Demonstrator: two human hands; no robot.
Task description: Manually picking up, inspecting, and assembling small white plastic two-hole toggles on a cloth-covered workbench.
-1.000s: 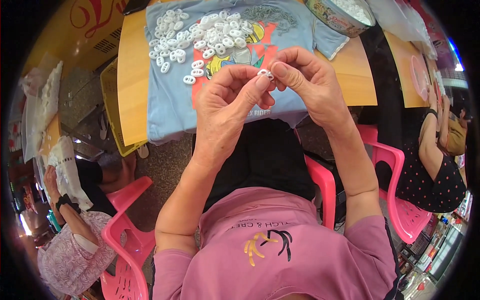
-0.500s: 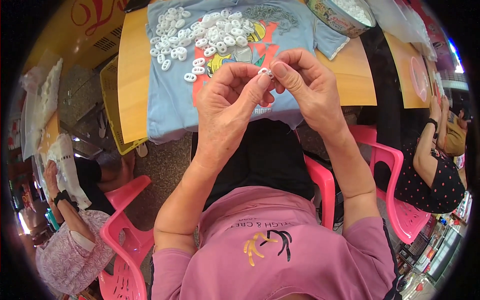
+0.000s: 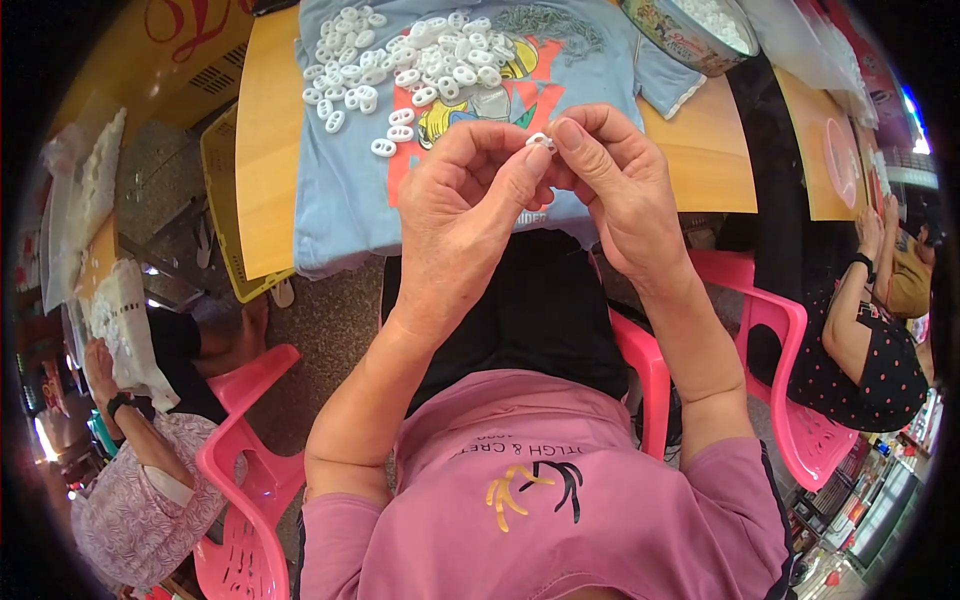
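Note:
My left hand (image 3: 465,205) and my right hand (image 3: 615,185) meet in front of me, fingertips pinching one small white plastic piece (image 3: 541,141) between them. Just beyond them a light blue printed shirt (image 3: 345,195) is spread over a yellow wooden table (image 3: 262,150). A heap of several small white plastic rings (image 3: 405,60) lies on the shirt, with a pile of grey metal bits (image 3: 545,22) to its right.
A round tin (image 3: 690,30) of white pieces stands at the table's far right. Pink plastic chairs (image 3: 245,470) flank me. One person (image 3: 135,480) sits at lower left, another in a dotted top (image 3: 870,350) at right. A yellow crate (image 3: 222,200) sits under the table's left edge.
My hands stay together on the white piece, with only slight finger shifts; the view has moved a little.

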